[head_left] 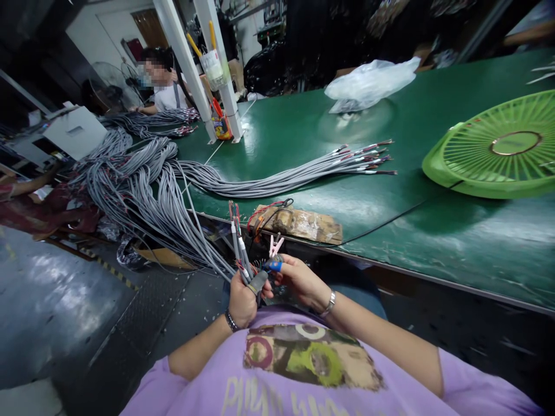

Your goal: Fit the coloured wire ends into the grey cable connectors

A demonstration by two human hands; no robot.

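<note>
My left hand [243,297] is closed round several grey cables [241,248] just in front of my chest. Their stripped ends, with thin coloured wires and white sleeves, stick up above the fist. A dark grey covering wraps the thumb. Close on its right, my right hand [299,279] has its fingers pinched near the wire ends, with blue and dark coverings on the fingertips; what lies between them is too small to make out. A pink clip [276,247] stands just above those fingertips, at the table edge.
A large pile of grey cables [143,173] covers the table's left side; another bundle [277,184] stretches right across the green table [377,231]. A worn wooden block [303,224] lies at the edge. Farther off are a green fan [511,144], a plastic bag [368,84], metal posts and people.
</note>
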